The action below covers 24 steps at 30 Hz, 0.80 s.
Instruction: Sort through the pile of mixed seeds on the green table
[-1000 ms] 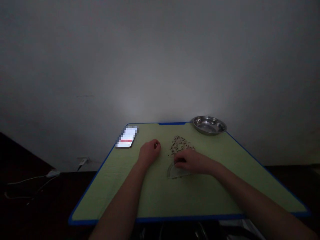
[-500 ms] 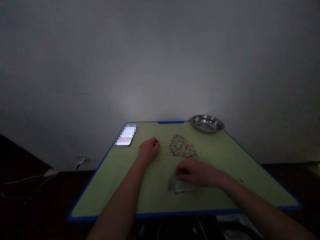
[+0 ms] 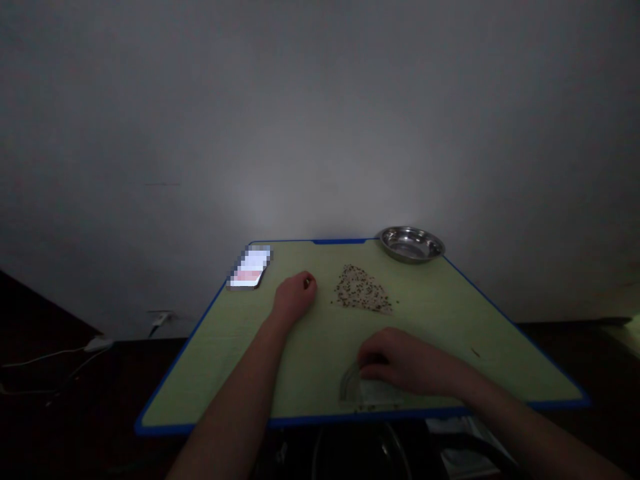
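Note:
My right hand [image 3: 403,365] is curled over a clear half-round plastic piece [image 3: 356,392] and presses it down near the front edge of the green table [image 3: 310,360]. Some small grains lie under or against that piece. My left hand [image 3: 295,295] rests as a loose fist on the table, left of a pile of mixed grains [image 3: 361,292]. What the left fingers hold, if anything, is too small to name.
A steel bowl [image 3: 411,243] sits at the table's far right corner. A lit phone [image 3: 247,270] lies at the far left corner. The blue table rim runs close in front of my right hand. Cables and a wall socket [image 3: 157,319] are on the left.
My right hand has dragged the clear piece from beside the grain pile toward me, down to the front edge. The left hand stayed in place.

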Each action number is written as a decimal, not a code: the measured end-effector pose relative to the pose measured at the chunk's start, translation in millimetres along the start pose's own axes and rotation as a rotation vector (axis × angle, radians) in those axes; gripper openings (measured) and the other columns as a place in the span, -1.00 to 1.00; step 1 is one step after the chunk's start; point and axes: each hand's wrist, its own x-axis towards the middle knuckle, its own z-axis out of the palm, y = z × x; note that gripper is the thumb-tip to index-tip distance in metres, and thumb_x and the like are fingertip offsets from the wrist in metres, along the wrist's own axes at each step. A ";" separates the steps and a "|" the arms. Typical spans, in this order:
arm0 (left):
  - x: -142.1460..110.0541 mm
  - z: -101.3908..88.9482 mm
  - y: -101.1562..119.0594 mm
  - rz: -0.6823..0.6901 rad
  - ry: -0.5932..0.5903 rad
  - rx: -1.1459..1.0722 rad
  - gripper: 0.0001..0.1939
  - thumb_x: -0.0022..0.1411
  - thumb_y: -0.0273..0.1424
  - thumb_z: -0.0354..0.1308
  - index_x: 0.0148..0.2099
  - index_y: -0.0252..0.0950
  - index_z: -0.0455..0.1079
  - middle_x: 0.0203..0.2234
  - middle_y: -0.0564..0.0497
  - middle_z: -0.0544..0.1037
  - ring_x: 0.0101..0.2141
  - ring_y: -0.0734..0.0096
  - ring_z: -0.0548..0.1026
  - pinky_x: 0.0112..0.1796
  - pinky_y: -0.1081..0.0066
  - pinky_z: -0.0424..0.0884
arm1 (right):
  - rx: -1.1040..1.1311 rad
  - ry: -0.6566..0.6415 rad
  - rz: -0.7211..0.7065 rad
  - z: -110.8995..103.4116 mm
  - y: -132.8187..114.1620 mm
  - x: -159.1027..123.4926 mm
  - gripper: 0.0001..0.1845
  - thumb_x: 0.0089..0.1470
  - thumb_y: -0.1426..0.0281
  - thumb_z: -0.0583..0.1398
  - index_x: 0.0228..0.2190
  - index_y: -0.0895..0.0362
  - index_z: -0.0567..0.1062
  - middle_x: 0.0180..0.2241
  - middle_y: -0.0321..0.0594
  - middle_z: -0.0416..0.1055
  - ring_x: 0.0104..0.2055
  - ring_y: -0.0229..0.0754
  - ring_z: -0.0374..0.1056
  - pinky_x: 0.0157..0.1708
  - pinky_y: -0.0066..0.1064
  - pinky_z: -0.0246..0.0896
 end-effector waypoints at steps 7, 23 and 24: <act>-0.3 1.2 -1.2 0.010 0.015 0.007 -0.72 0.19 -0.30 -0.08 -0.23 -0.23 0.44 -0.41 -0.02 0.55 -0.40 0.38 0.44 -0.39 0.44 0.21 | 0.020 -0.005 0.019 0.9 -2.7 -5.0 -0.86 0.03 0.36 0.17 -0.42 0.11 0.55 -0.44 -0.27 0.52 -0.42 -0.25 0.35 -0.42 -0.47 0.12; 0.3 0.6 -0.6 0.011 0.008 -0.014 -0.73 0.18 -0.31 -0.07 -0.25 -0.25 0.44 -0.42 -0.02 0.55 -0.41 0.39 0.44 -0.41 0.45 0.19 | 0.118 -0.076 0.059 -2.5 -13.0 -9.6 -0.82 0.02 0.34 0.16 -0.38 0.13 0.55 -0.42 -0.26 0.50 -0.38 -0.24 0.35 -0.39 -0.49 0.14; 0.4 0.7 -0.7 0.012 0.008 -0.017 -0.73 0.18 -0.31 -0.07 -0.26 -0.25 0.44 -0.42 -0.02 0.55 -0.41 0.38 0.44 -0.42 0.44 0.19 | 0.133 -0.078 0.063 -2.5 -14.2 -10.6 -0.83 0.02 0.35 0.16 -0.38 0.13 0.54 -0.42 -0.27 0.50 -0.39 -0.25 0.34 -0.40 -0.49 0.14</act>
